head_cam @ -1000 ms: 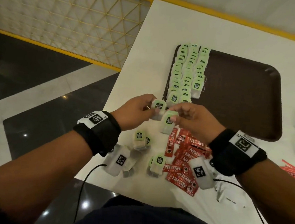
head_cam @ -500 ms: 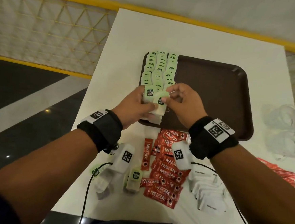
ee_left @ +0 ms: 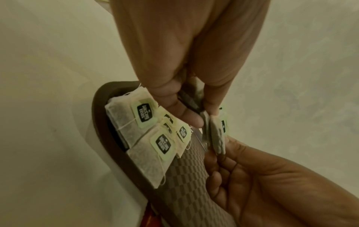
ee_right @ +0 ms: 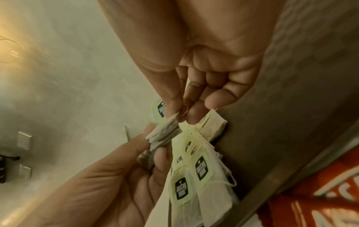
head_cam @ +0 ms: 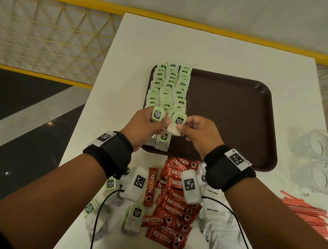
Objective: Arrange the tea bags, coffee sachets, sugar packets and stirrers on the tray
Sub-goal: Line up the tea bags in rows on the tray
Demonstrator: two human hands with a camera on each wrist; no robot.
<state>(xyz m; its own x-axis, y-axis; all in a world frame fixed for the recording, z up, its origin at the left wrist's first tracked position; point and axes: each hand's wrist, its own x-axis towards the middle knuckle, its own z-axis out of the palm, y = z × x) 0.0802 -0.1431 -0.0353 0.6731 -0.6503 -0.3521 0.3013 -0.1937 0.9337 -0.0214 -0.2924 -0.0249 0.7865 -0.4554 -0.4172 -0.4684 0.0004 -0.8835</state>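
Note:
A brown tray (head_cam: 228, 119) lies on the white table, with rows of green-tagged tea bags (head_cam: 169, 87) along its left side. Both hands hover over the tray's near left corner. My left hand (head_cam: 159, 122) grips one tea bag (head_cam: 158, 114) with its tag facing up. Beside it, my right hand (head_cam: 180, 126) pinches a second tea bag (head_cam: 176, 123). The left wrist view shows the left hand's fingers (ee_left: 190, 116) on a bag's edge (ee_left: 213, 132) above the tea bags laid on the tray (ee_left: 145, 135). Another bag (head_cam: 162, 142) lies at the tray's near edge.
On the table nearer to me are red coffee sachets (head_cam: 174, 209), white sugar packets (head_cam: 218, 227), loose tea bags (head_cam: 135, 216) and red stirrers (head_cam: 305, 214). Glass cups (head_cam: 318, 148) stand right of the tray. The tray's right part is bare.
Both hands have carried their tea bags forward from above the loose pile to the tray's near left corner. The head view has swung to centre the tray.

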